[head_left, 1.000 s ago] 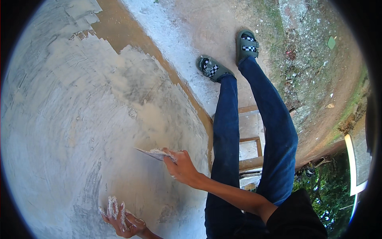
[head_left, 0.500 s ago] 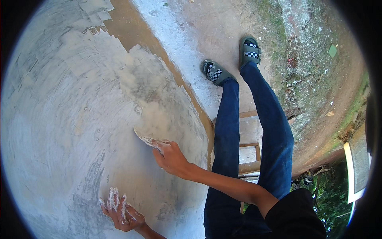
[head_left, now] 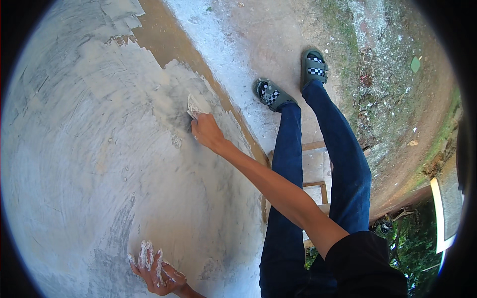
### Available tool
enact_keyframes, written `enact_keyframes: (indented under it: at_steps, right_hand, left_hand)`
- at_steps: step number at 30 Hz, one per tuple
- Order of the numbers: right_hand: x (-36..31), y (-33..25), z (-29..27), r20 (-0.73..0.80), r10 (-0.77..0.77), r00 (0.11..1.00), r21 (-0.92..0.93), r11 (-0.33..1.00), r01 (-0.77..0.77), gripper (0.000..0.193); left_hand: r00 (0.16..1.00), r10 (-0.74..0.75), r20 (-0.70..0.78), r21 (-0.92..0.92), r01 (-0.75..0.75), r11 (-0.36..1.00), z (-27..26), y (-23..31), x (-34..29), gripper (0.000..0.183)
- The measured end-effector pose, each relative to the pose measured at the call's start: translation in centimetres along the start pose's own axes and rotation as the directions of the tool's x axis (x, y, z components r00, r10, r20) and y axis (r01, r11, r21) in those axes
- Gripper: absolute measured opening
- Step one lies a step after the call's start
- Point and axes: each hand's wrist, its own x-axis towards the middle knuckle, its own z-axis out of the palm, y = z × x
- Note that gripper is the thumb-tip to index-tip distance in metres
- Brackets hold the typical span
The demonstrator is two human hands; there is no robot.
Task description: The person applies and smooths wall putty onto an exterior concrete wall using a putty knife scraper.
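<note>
Grasping one scraper [head_left: 198,105] in the right fingers [head_left: 204,118], just beyond the knuckles, before one wall [head_left: 74,164]. Holding the left fingers [head_left: 150,256] loosely spread, white-smeared. Wearing two sandals [head_left: 313,63], well apart from both.

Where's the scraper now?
Head view, upper part, left of centre: the scraper is in the right hand, at the wall, just left of the brown strip.

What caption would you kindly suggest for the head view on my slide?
Right hand holding a white-smeared scraper at a streaked wall, with the left hand also smeared white.
</note>
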Motion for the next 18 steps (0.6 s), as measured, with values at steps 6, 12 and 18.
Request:
enact_keyframes:
  at_steps: [6,12,18]
  right_hand:
    - [-8.7,-7.9,-3.1,0.146,-0.041,0.988,0.148,0.989,0.019,0.024]
    - [-0.6,2.0,-6.5,-0.169,0.135,0.976,0.139,0.984,-0.112,0.025]
    - [1.7,6.3,-1.7,-0.109,0.192,0.975,-0.012,0.981,-0.195,0.030]
  left_hand:
    - [0.999,0.031,-0.028,-0.042,-0.032,0.999,0.0,0.0,0.4,0.027]
    - [1.000,-0.016,0.001,-0.014,0.016,1.000,-0.2,0.0,0.0,0.029]
    - [1.000,0.023,-0.009,-0.053,-0.024,0.998,0.8,0.3,0.2,0.030]
